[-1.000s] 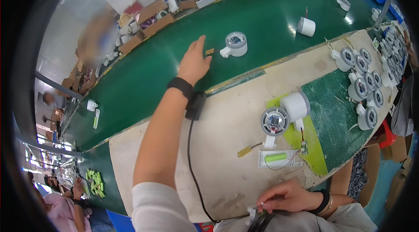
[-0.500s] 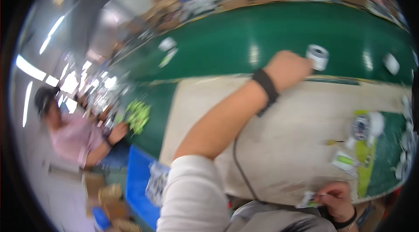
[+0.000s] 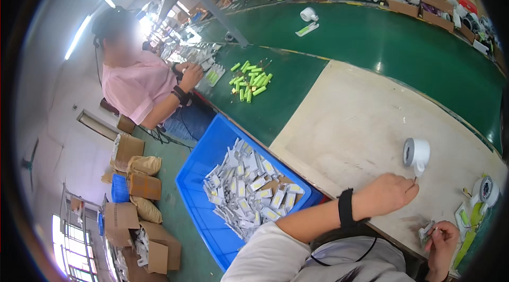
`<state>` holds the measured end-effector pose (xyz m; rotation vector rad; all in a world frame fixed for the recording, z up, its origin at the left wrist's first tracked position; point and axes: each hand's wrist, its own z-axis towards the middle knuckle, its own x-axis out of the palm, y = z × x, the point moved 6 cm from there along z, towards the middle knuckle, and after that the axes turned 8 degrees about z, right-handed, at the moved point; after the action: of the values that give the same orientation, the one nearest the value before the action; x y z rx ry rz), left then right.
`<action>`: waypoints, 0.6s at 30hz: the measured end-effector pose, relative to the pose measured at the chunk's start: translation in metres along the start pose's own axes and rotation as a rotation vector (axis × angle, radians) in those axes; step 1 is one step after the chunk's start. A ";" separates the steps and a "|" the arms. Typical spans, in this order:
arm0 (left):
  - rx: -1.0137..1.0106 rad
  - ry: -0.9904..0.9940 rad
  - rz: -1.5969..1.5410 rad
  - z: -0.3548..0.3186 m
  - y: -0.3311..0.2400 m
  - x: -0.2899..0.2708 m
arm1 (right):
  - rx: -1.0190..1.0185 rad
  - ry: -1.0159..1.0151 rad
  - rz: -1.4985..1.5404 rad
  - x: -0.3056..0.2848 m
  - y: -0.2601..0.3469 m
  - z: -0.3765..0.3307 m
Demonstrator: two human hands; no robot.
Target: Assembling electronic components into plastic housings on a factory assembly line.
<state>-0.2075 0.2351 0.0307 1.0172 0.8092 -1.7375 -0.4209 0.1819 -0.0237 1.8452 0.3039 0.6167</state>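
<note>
My left hand [image 3: 387, 194] reaches over the pale work board. Its fingertips are pinched together at a thin tip or wire below a white round lamp-like housing [image 3: 420, 152] with a dark hollow face. At the lower right, my right hand [image 3: 442, 239] has its fingers closed on a small whitish plastic piece [image 3: 425, 232], partly covered by the fingers. Another white round housing [image 3: 485, 189] rests beyond the right hand, beside flat light-green pieces [image 3: 464, 247].
A blue bin [image 3: 193, 176] full of small white-and-yellow parts stands left of the board [image 3: 344, 117]. Green cylindrical cells [image 3: 252, 80] lie in a pile beyond it. A co-worker in a pink shirt [image 3: 143, 83] sits at left. A green conveyor [image 3: 360, 33] runs behind.
My left hand has come back from the conveyor with the white housing, now over the board. My view has swung left, bringing the bin and co-worker further in. The right hand still pinches its piece.
</note>
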 end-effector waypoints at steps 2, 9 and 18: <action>-0.091 -0.223 -0.243 -0.011 -0.007 -0.005 | 0.001 -0.010 0.015 0.009 0.001 0.001; -0.116 -0.034 -0.525 -0.032 -0.010 0.014 | -0.037 -0.006 -0.088 0.057 0.017 0.017; -0.505 -0.121 -0.944 -0.043 0.002 0.019 | -0.313 0.066 -0.404 0.096 0.034 0.018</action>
<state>-0.1975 0.2639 -0.0058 0.1527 1.7114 -2.1296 -0.3339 0.2024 0.0286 1.4125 0.5741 0.4164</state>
